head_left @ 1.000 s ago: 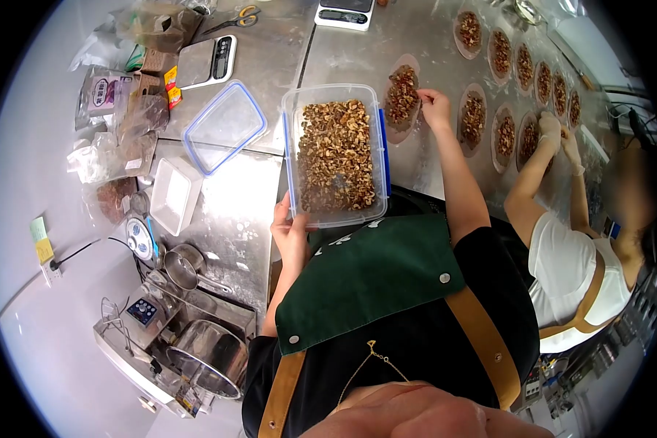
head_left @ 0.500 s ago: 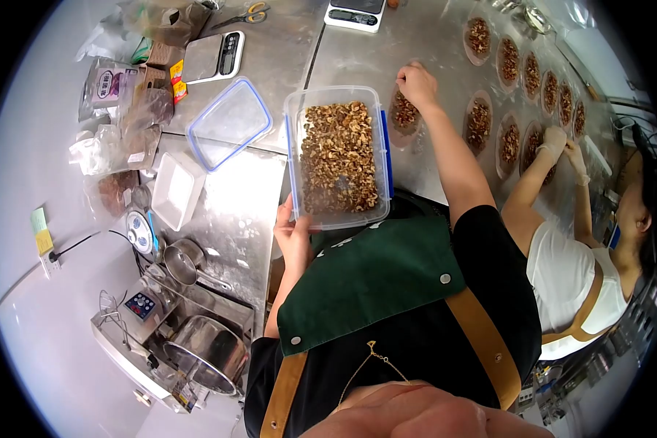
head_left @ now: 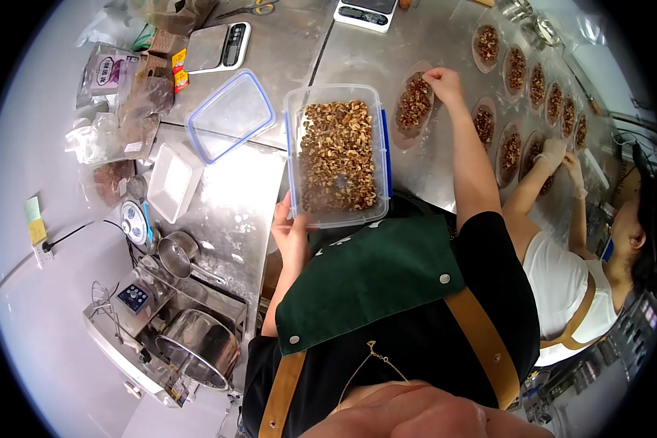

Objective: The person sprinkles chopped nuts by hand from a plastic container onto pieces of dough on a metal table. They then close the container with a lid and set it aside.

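Note:
A clear plastic container (head_left: 292,139) of chopped walnuts (head_left: 339,153) sits in front of me, a blue clip along its right side. My left hand (head_left: 292,230) grips its near left corner, thumb on the rim. My right hand (head_left: 445,84) is closed in a pinch at the upper right edge of an oval dough piece (head_left: 404,133), which lies flat and bears a heap of chopped nuts (head_left: 414,104). What the fingertips hold, if anything, is hidden.
Several nut-topped dough ovals (head_left: 487,47) lie to the right, where a co-worker's gloved hand (head_left: 553,152) works. A blue-rimmed lid (head_left: 230,117), a white tub (head_left: 174,182) and kitchen scales (head_left: 217,47) stand left and behind. A metal mixing bowl (head_left: 201,347) is lower left.
My right hand has shifted right across the nearest dough oval, uncovering most of its nuts. My left hand stays on the container. The view has turned slightly.

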Motion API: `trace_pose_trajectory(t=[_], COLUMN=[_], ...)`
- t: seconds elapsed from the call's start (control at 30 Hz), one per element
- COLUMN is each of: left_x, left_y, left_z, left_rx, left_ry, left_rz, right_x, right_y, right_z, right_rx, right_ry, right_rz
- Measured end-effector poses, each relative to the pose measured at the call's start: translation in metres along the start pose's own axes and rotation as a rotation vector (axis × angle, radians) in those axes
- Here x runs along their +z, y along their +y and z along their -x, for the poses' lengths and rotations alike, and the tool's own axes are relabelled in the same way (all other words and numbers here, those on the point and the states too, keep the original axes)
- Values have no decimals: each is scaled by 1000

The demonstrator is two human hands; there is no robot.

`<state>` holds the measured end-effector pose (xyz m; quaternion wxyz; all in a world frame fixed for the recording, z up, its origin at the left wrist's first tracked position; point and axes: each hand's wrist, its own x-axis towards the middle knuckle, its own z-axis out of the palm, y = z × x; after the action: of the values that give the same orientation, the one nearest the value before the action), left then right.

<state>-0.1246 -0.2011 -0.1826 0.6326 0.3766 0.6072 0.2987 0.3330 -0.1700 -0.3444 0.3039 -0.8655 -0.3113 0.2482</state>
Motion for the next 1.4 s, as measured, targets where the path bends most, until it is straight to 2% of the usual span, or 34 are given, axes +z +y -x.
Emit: trace_pose_trajectory(t=[0.1, 0.3, 0.4, 0.47, 0.53, 0.6, 0.7, 0.9, 1.1, 1.3, 1.4], left_x=[1, 4, 5, 7, 9, 11, 16, 15, 11, 14, 14], left_y=[0, 1, 2, 3, 4, 7, 12, 9, 3, 7, 9], left_z=[1, -1, -1, -2, -4, -3, -1, 0, 0, 3, 3], left_rx=[3, 10, 15, 43, 63, 73, 88, 150, 152, 159, 161], left_ry=[-9, -27, -45, -52, -66, -92, -121, -139, -139, -164, -179], left_rz=[19, 30, 30, -19, -50, -62, -59, -94, -82, -56, -50], right_x=[4, -14, -19, -11, -13, 3, 26, 57, 58, 65, 64], right_y=[-5, -29, -69, -94, -138, -153, -165, -182, -193, -200, -211], right_z=[6, 27, 63, 90, 127, 146, 155, 151, 148, 154, 162], right_rx=[-10, -59, -249, -450, -503, -718, -941, -904, -857, -963, -919], right_ry=[16, 224, 163, 42, -102, -141, -256, -184, -191, -240, -459], right_rz=[59, -50, -277, -232, -109, -10, 317, 529, 399, 464, 579])
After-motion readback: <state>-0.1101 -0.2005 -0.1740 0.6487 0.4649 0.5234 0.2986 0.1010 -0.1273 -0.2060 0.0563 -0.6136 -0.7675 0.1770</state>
